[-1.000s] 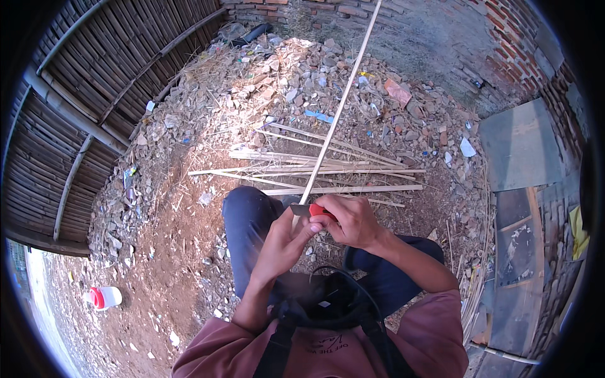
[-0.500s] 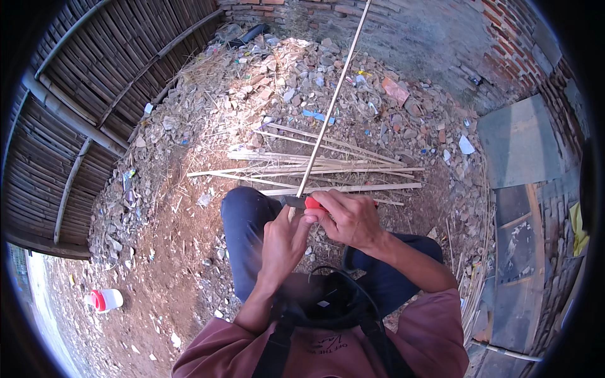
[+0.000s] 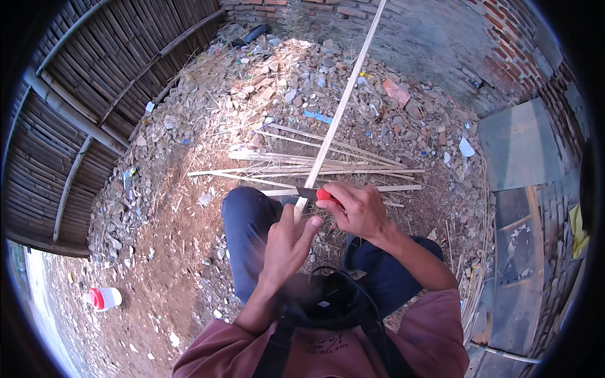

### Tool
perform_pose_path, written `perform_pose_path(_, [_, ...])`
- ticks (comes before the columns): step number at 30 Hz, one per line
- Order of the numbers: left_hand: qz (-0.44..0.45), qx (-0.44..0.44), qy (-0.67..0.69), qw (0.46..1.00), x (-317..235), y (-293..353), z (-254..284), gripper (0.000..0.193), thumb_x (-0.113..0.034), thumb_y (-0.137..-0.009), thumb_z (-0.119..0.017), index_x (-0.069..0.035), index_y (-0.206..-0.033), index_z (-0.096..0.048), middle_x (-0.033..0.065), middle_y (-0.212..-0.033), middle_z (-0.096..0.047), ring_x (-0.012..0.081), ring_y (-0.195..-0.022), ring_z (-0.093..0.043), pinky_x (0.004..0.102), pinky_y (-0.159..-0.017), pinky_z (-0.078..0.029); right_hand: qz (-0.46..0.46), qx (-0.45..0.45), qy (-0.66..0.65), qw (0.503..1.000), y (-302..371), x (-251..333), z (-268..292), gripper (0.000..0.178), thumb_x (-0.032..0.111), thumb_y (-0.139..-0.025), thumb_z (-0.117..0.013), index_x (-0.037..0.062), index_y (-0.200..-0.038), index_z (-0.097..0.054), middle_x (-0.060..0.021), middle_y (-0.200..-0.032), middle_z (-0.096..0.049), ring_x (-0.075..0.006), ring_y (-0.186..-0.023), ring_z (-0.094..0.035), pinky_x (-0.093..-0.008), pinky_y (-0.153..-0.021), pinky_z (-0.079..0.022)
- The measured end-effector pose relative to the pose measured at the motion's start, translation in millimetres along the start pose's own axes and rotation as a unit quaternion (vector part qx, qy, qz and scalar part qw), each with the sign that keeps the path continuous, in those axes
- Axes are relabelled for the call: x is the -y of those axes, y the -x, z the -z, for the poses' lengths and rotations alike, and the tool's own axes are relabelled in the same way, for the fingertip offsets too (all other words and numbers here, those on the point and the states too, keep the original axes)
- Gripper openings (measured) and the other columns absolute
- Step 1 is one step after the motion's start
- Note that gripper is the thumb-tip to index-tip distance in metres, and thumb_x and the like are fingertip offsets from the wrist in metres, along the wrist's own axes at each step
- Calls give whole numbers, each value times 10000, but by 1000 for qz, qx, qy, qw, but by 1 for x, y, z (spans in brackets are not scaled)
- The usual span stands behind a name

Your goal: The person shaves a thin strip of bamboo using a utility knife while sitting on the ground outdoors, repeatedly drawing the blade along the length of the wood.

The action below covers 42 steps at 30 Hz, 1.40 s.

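Your left hand (image 3: 283, 250) grips the bamboo strip (image 3: 341, 114) by its near end, apparently to steady it above the littered ground (image 3: 173, 252); your right hand (image 3: 362, 213) clasps the red-handled knife (image 3: 323, 194), blade crosswise over the strip.

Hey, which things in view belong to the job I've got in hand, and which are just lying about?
Seemingly part of the job:
red-handled knife in your right hand
long wooden strip, near end at your left hand
probably the loose wooden strips on the ground

Likely just lying about:
red-and-white container
blue scrap
rubble
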<state>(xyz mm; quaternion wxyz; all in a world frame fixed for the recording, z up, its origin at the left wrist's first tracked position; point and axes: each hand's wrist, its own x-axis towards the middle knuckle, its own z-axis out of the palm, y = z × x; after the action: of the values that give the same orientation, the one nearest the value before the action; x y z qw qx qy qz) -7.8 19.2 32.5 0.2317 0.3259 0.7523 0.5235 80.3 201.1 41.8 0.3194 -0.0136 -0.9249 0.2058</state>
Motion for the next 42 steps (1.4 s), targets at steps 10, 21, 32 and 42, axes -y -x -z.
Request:
perform_pose_path(10, [-73,4,75,995,1,1,1,275,-224,-1059,-662,49,-1047,-629,57,-731,-601,98,-648,-483,316,-573,-419,33,1,-31,999,4,13,-5,142,222,-938,-727,101,-990,-674,-61,-803,-713,-264,-655,-722,-392,-549,-555])
perform_pose_path(21, [-70,-18,-22,997,5,-1,-5,236,-219,-1074,-602,13,-1091,-641,195,-705,-633,389,-617,-651,417,-593,-492,-6,15,41,999,10,23,-5,246,307,-946,-750,81,-1014,-683,-73,-803,-705,-260,-646,-718,-383,-542,-549])
perform_pose_path(32, [-49,-20,-31,998,8,-11,-7,296,-280,-1074,-604,7,-1015,-652,199,-665,-604,418,-618,-635,448,-593,-490,-7,9,101,995,6,18,-8,262,358,-1006,-684,102,-1060,-668,-70,-716,-657,-241,-571,-693,-377,-480,-522])
perform_pose_path(42, [-14,-12,-52,998,7,-11,-4,343,-303,-1090,-568,24,-1004,-626,244,-690,-621,485,-693,-640,510,-627,-479,-19,34,105,994,7,14,-8,239,343,-979,-718,111,-1033,-699,-64,-717,-662,-257,-563,-681,-384,-486,-499])
